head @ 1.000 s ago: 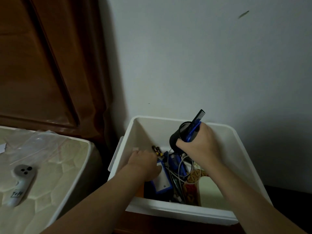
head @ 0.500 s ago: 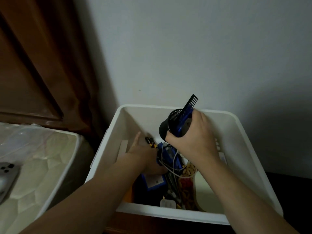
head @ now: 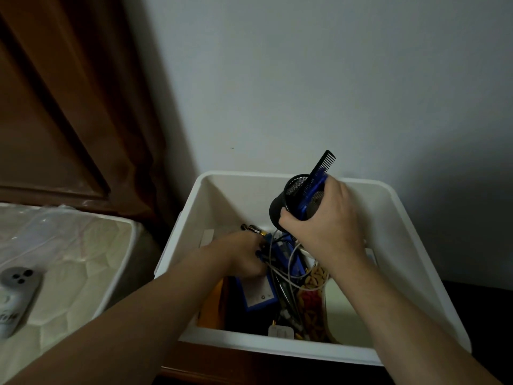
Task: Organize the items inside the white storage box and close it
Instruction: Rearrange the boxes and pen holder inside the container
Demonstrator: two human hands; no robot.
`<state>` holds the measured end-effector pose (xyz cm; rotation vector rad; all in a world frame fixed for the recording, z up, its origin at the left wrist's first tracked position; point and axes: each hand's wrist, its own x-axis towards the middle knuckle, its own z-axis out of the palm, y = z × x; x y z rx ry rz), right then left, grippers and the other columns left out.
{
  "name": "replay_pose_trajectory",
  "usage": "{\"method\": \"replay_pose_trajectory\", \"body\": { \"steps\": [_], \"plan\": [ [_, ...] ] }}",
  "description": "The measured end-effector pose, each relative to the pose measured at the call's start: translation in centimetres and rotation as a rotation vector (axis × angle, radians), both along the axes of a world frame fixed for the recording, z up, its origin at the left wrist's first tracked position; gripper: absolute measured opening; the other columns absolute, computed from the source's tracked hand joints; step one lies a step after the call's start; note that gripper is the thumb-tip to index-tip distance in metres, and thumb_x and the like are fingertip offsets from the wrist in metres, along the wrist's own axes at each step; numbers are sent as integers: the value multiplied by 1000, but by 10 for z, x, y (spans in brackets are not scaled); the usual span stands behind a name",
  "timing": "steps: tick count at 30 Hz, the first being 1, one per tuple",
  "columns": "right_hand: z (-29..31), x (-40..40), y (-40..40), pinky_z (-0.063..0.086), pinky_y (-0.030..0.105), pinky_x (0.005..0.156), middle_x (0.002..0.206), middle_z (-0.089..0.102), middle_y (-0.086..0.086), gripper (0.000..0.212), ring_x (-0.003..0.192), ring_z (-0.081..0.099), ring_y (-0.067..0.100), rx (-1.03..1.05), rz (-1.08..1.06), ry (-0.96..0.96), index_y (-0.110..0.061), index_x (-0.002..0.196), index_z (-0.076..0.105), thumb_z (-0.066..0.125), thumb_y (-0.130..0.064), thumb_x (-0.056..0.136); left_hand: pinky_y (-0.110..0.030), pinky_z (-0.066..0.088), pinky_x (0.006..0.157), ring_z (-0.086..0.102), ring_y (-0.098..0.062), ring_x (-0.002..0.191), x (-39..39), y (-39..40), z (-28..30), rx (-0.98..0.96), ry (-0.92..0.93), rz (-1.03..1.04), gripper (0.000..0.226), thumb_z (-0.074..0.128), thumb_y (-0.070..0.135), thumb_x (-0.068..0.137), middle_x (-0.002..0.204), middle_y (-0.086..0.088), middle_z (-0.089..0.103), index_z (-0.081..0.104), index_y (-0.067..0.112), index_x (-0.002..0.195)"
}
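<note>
right hand grips black cup holding combs | left hand buried in cables, grasp unclear | risk: tilted cup spills combs, cables snag in white storage box

The left hand hides its fingertips among the box's clutter; the remote is cut off.
</note>
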<state>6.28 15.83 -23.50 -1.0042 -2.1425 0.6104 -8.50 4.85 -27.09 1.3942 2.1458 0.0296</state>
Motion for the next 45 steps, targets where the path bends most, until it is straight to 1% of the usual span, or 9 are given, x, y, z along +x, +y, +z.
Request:
{"method": "replay_pose_trajectory", "body": {
  "steps": [3,6,9,12,16,24,31,39,45],
  "plan": [
    [0,1,0,36,13,67,103,51,-12,67,93,49,8,-1,22,1,-28,114,52,69,-64,60,-45,38,110,60,-23,119,-9,-6,26,-79,557,-207,34,56,46,96,121,2,66,68,26,121],
    [-1,3,-1,46,26,72,105,51,-11,65,95,52,10,-7,55,-30,-28,113,52,72,-62,61,-51,26,119,59,-23,116,-18,-17,41,-319,748,-295,53,47,68,96,108,3,68,72,24,113],
    [-1,3,-2,48,28,79,108,53,-11,64,98,52,10,-9,94,-49,-27,115,52,77,-58,64,-51,30,120,63,-24,115,-16,-21,42,-425,654,-320,73,52,82,86,115,-1,71,72,21,120],
    [-3,2,-3,41,20,74,108,52,-12,63,98,49,7,-7,128,-67,-29,115,52,78,-58,66,-44,54,102,67,-24,106,-15,-19,43,-429,510,-205,75,70,77,78,112,-3,71,69,19,124],
    [-5,5,-4,36,10,72,106,51,-17,59,94,46,-1,-19,193,-47,-33,113,50,77,-58,66,-40,57,94,68,-23,100,-19,-24,43,-461,462,-187,73,75,74,77,110,-2,72,67,20,126],
    [-8,3,-6,42,18,74,106,50,-19,60,96,49,2,-5,225,-57,-36,112,48,73,-63,64,-57,24,119,46,-30,129,-11,-40,23,-440,632,-370,78,62,78,80,134,-7,57,65,22,134],
    [-11,3,-3,40,13,76,108,51,-18,63,99,49,2,2,221,-51,-34,115,49,74,-62,65,-66,5,124,36,-32,141,12,-37,16,-403,595,-356,63,72,53,85,140,-8,57,62,16,135],
    [-10,0,-2,37,10,75,107,50,-20,62,97,46,-1,19,213,-43,-34,115,51,73,-62,64,-61,6,124,47,-32,136,2,-41,7,-275,536,-432,94,60,85,78,141,-11,57,57,14,139],
    [-10,1,-2,35,9,74,108,50,-20,64,97,44,-2,28,196,-48,-35,117,50,72,-63,63,-57,18,124,47,-29,136,-2,-40,3,-228,512,-448,81,64,72,85,145,-10,52,54,16,142]
  ]
}}
